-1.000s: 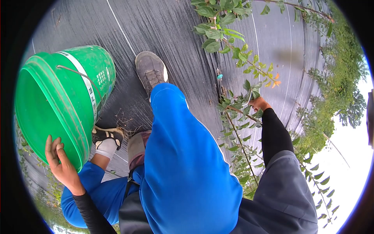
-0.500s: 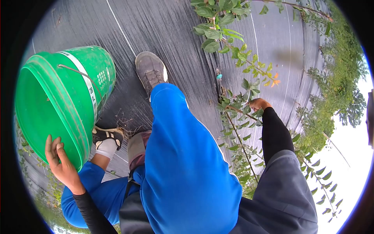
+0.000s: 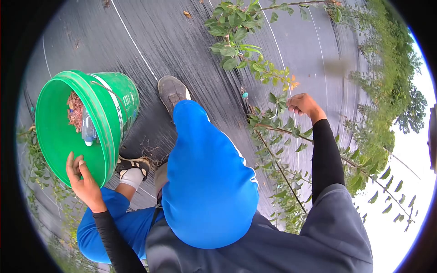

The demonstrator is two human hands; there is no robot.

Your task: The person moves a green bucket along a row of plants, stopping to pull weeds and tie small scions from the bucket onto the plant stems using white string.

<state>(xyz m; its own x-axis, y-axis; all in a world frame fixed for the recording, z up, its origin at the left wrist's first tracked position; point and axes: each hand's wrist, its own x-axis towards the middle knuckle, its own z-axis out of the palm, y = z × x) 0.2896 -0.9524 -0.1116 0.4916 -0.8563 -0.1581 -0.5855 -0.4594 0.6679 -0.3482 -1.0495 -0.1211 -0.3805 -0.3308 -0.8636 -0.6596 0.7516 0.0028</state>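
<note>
A green bucket (image 3: 107, 123) leans on the left with its mouth facing me; reddish-brown scraps (image 3: 75, 112) and a clear bottle (image 3: 88, 127) lie inside. My left hand (image 3: 85, 182) is at the bucket's near rim, fingers apart, with nothing visible in it. On the right, my right hand (image 3: 306, 105) is closed beside the tip of a leafy branch (image 3: 275, 102). Its fingers are pressed together, and whatever they may hold is too small to make out.
Black ground sheet (image 3: 182, 41) with white lines lies beneath. Leafy branches (image 3: 234, 27) extend at the top and right. My shoe (image 3: 172, 91) and blue-clad knee (image 3: 205, 173) are in the middle. A small teal piece (image 3: 245, 95) sits near the stems.
My right hand has risen a little and now shows clear of the leaves. The view has shifted, and the bucket's contents have come into sight. My left hand stays by the rim.
</note>
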